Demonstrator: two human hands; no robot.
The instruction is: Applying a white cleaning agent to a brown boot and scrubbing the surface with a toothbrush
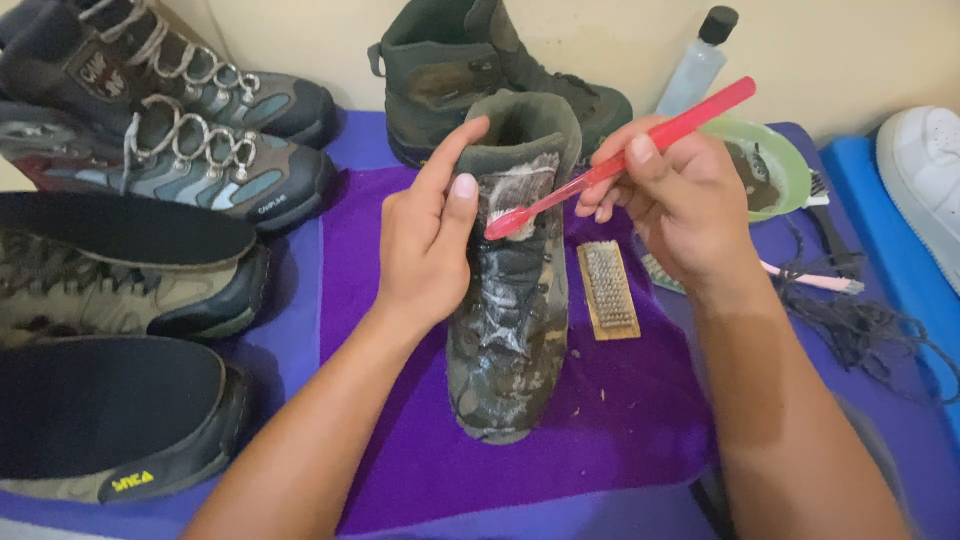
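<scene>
A dirty olive hiking boot (508, 340) stands upright on a purple cloth (620, 420), smeared with white foam along its tongue and laces. My left hand (425, 240) grips the boot's collar from the left, thumb on the tongue. My right hand (680, 200) holds a red toothbrush (640, 150) whose bristle end rests on the foamy tongue.
A wooden wire brush (608, 290) lies right of the boot. Behind stand its matching boot (450, 70), a green dish (775, 165) and a clear bottle (695, 65). Several boots and black insoles (110, 225) fill the left side. Loose laces (860, 330), another brush and a white shoe (925, 175) are on the right.
</scene>
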